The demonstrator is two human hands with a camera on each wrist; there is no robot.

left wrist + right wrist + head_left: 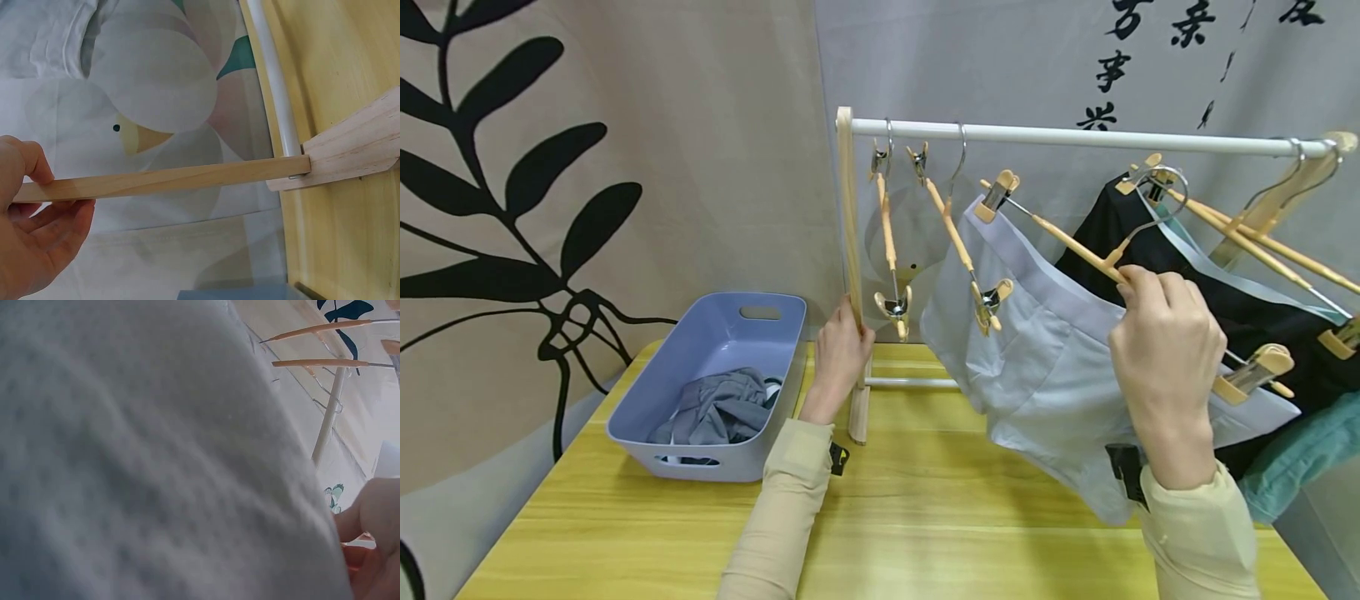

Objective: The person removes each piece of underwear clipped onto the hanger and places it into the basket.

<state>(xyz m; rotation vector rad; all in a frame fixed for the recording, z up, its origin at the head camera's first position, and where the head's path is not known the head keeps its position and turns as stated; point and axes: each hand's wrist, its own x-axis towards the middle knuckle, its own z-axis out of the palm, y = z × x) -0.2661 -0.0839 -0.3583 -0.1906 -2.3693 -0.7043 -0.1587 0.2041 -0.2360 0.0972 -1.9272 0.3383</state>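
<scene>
My left hand (837, 354) grips the wooden upright (169, 178) at the left end of a clothes rack; the left wrist view shows thumb and fingers on both sides of the post. My right hand (1167, 350) holds the wooden bar of a clip hanger (1078, 250) near its middle. Pale blue-grey shorts (1037, 333) hang from its two clips by the waistband. This hanger's hook appears below the rail (1075, 139), in front of it. In the right wrist view the shorts' blurred cloth (156, 450) fills most of the picture, with part of my hand (378, 531) at lower right.
Two bare clip hangers (886, 225) hang at the rail's left. Black shorts (1101, 221) and a teal garment (1300, 458) are behind the held shorts at the right. A blue basket (700, 333) with crumpled grey cloth (718, 408) stands left on the wooden table (925, 517).
</scene>
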